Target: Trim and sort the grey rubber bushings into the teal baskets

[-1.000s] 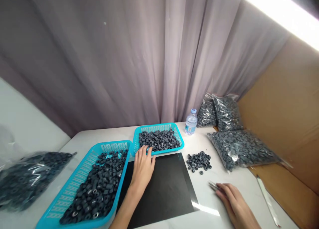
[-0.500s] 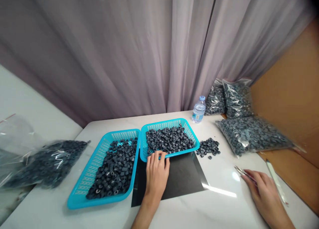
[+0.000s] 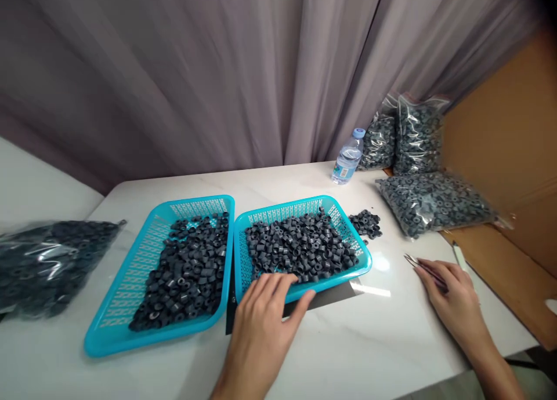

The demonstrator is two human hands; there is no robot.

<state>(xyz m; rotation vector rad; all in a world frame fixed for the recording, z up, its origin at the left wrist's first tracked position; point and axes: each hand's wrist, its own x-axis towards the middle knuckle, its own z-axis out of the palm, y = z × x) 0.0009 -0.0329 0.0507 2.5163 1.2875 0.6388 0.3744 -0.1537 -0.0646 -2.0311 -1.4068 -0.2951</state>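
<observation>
My left hand point(image 3: 261, 319) grips the near rim of a small turquoise basket point(image 3: 354, 237) full of small dark grey rings point(image 3: 300, 246), fingers over the edge and thumb outside. The basket sits on top of a black mat point(image 3: 331, 295), which shows only below its near edge. My right hand point(image 3: 452, 298) rests on the white table point(image 3: 369, 348) to the right, fingers closed around metal tweezers point(image 3: 420, 265) that point away from me. A larger turquoise basket point(image 3: 130, 284) of the same rings stands just left.
A loose heap of rings point(image 3: 366, 224) lies right of the small basket. A water bottle point(image 3: 347, 156) and three clear bags of rings point(image 3: 430, 203) stand at the back right by a cardboard wall point(image 3: 509, 139). Another bag point(image 3: 47, 261) lies far left. A curtain point(image 3: 217, 69) hangs behind.
The small basket has slid toward me with my left hand and now covers most of the black mat. My right hand stays on the table with the tweezers. The view has tilted down.
</observation>
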